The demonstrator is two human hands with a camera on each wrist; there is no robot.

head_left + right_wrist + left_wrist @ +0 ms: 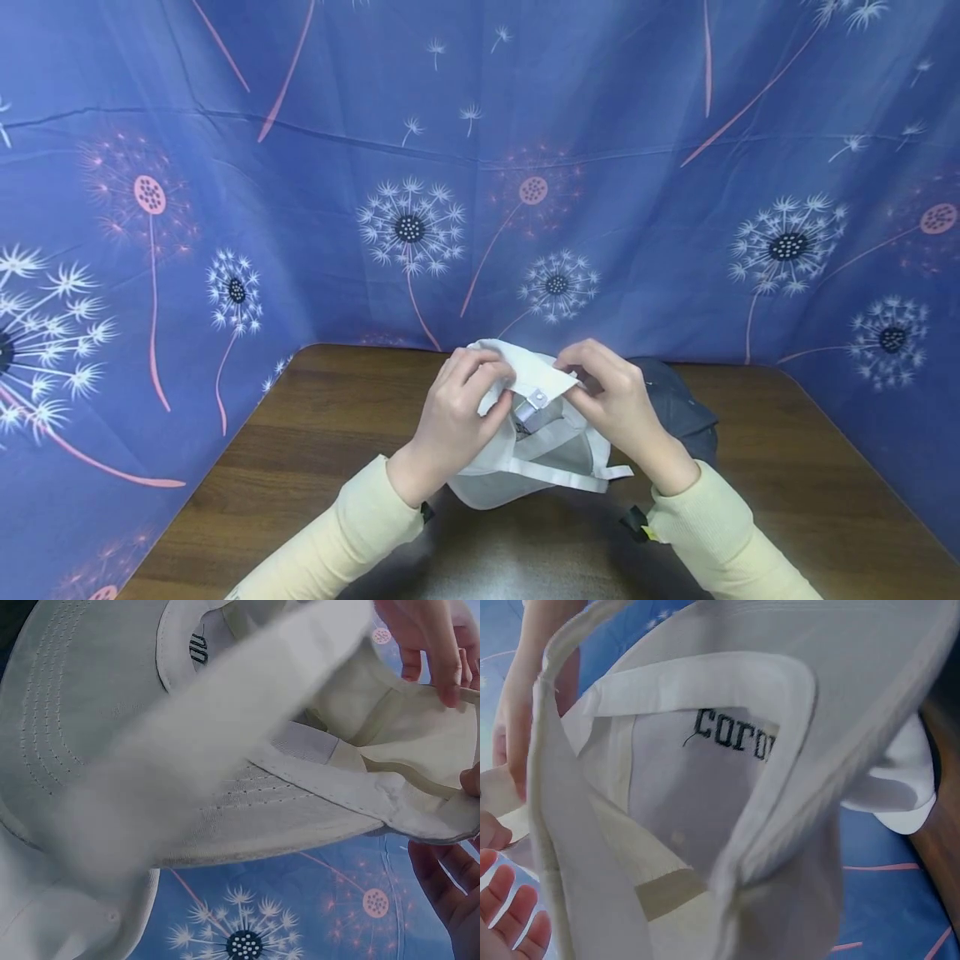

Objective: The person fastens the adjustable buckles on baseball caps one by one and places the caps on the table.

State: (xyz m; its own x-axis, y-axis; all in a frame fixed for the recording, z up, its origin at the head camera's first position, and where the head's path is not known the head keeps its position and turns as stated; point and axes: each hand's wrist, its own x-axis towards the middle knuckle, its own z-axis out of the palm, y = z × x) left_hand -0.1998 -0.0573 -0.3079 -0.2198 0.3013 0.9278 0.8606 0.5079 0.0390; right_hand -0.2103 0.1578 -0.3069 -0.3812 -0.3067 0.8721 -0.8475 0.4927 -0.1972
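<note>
A white baseball cap (558, 454) is between my two hands, its opening and the underside of its brim turned toward me. My left hand (457, 408) pinches the cap's back edge, thumb below and fingers above. On the other side of that edge my right hand (618, 396) pinches the white fabric near the strap. A metal buckle (536, 400) hangs at the edge between the hands. Dark embroidered letters (731, 735) show inside the crown in the left wrist view. A blurred white strap (217, 727) crosses close to the right wrist camera.
A dark cap (675, 408) lies on the brown wooden table (300, 450) just behind my right hand. Another white piece (900, 780) shows past the brim in the left wrist view. A blue dandelion-print cloth (480, 167) hangs behind the table and along its sides.
</note>
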